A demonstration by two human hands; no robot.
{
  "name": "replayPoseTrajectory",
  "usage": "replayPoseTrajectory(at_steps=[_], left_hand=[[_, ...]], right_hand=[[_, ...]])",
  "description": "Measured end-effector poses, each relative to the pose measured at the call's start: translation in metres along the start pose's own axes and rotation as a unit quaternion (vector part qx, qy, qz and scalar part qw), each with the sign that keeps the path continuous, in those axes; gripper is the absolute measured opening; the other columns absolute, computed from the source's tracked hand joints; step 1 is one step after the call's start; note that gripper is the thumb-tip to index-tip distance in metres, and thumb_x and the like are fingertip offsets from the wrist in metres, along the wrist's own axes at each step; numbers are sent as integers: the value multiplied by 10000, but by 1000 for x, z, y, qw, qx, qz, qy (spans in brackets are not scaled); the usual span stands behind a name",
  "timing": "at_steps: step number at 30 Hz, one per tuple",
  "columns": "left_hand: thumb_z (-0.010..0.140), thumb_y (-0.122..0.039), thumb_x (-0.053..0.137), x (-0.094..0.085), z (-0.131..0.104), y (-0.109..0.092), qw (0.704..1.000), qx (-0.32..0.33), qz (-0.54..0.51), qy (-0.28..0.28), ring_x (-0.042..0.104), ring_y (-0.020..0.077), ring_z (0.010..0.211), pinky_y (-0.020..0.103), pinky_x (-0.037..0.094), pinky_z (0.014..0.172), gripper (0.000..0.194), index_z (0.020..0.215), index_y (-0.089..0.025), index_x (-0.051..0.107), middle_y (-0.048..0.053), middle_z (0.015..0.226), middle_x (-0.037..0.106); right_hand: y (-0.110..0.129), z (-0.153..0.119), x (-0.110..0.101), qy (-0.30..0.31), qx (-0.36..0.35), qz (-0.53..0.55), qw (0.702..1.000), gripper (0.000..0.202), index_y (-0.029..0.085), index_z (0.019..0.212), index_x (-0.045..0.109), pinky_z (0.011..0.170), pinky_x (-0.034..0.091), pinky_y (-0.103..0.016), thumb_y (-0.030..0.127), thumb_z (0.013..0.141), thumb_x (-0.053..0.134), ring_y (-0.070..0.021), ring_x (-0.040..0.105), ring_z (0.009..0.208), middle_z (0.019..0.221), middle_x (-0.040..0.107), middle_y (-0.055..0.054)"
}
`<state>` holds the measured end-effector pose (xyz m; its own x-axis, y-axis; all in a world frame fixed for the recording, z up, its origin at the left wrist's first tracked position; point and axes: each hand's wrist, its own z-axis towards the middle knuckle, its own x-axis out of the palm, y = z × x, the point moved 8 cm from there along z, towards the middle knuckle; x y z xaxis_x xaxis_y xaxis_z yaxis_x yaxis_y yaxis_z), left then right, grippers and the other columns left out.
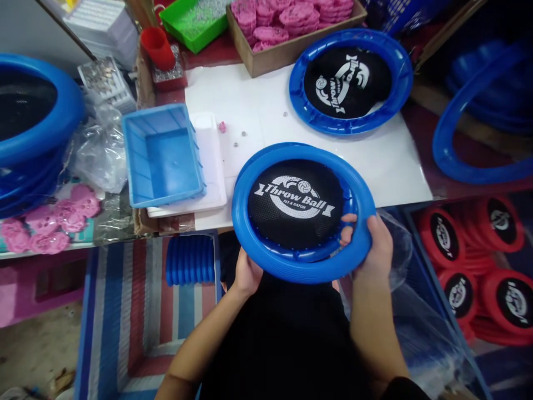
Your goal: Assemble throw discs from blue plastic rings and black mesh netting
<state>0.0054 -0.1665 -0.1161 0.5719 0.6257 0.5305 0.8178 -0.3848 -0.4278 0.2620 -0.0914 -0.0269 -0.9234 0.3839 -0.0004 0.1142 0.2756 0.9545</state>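
Note:
Both hands hold a blue plastic ring [362,194] lying over a blue throw-ball disc with a black printed mesh centre [293,194], tilted above the table's front edge. The two are slightly out of line, leaving a gap at the right. My left hand [249,273] grips the near left rim, its fingers hidden beneath. My right hand [377,244] wraps round the right rim, and its fingertips show through the gap. Farther back on the white sheet lies another blue disc with black mesh [350,83].
A blue bin [164,155] stands at the left, near stacked blue rings [62,122]. Pink pieces fill a cardboard box [254,64] at the back, beside a green tray [200,39]. Another blue ring [443,144] is at the right. Red discs [514,303] sit low right.

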Motion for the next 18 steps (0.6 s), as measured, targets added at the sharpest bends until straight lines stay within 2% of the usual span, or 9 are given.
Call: replayPoseTrajectory(at_steps=[3, 5, 7, 9, 10, 12, 15, 16, 18], left_hand=[[821, -606, 820, -1, 1, -3, 1000, 19, 2, 2, 619, 316, 1409, 430, 440, 1237, 498, 1073, -177, 801, 81, 1200, 824], [832, -622, 814, 2, 0, -6, 1000, 27, 9, 12, 609, 306, 1421, 418, 444, 1229, 532, 1134, -185, 797, 83, 1261, 808], [849, -633, 809, 8, -4, -10, 999, 30, 18, 31, 627, 292, 1391, 399, 472, 1195, 556, 1201, -204, 788, 75, 1288, 798], [860, -629, 818, 18, -10, -17, 998, 38, 29, 49, 680, 270, 1291, 376, 521, 1124, 565, 1255, -229, 772, 60, 1270, 798], [861, -624, 827, 23, -13, -21, 997, 42, 37, 54, 711, 253, 1206, 364, 548, 1073, 561, 1264, -238, 767, 51, 1230, 805], [848, -620, 850, 34, -21, -30, 996, 50, 54, 55, 734, 210, 1013, 333, 584, 967, 535, 1213, -236, 776, 27, 1090, 811], [817, -621, 881, 51, -32, -47, 994, 73, 58, 56, 705, 163, 867, 299, 595, 921, 502, 1088, -209, 788, -1, 933, 782], [820, -624, 877, 57, -36, -53, 993, 81, 56, 61, 700, 159, 863, 294, 597, 924, 500, 1073, -202, 788, -1, 918, 776], [846, -626, 855, 68, -45, -63, 991, 93, 58, 75, 696, 161, 861, 284, 607, 892, 492, 1071, -194, 786, 5, 901, 766]], right_hand=[[6, 2, -15, -26, -8, -27, 999, 327, 245, 941, 682, 452, 489, -287, 566, 897, 727, -154, 577, 517, 785, 691, -14], [14, 4, -26, -62, -43, -141, 987, 341, 243, 1062, 735, 554, 550, -323, 549, 911, 738, -187, 638, 623, 867, 720, -39], [29, 2, -33, -110, -112, -295, 943, 444, 224, 1256, 737, 738, 610, -414, 541, 947, 710, -244, 701, 804, 1021, 735, -88], [47, -10, -22, -115, -228, -409, 876, 463, 208, 1344, 719, 934, 593, -539, 502, 991, 667, -318, 711, 1036, 1210, 711, -153], [55, -19, -10, -88, -298, -436, 844, 425, 217, 1350, 721, 1010, 562, -580, 462, 1009, 657, -341, 693, 1133, 1274, 698, -167], [66, -45, 22, 44, -425, -439, 791, 366, 271, 1372, 713, 1079, 536, -582, 380, 1027, 660, -344, 667, 1237, 1313, 710, -150], [74, -84, 60, 265, -502, -412, 713, 464, 323, 1473, 652, 1006, 600, -516, 414, 1020, 696, -320, 711, 1187, 1271, 761, -123], [79, -93, 67, 299, -510, -410, 694, 515, 313, 1501, 634, 969, 618, -506, 458, 1012, 707, -322, 724, 1163, 1265, 769, -129], [94, -101, 75, 313, -530, -415, 670, 604, 282, 1533, 614, 916, 638, -500, 532, 993, 718, -326, 744, 1108, 1230, 785, -143]])
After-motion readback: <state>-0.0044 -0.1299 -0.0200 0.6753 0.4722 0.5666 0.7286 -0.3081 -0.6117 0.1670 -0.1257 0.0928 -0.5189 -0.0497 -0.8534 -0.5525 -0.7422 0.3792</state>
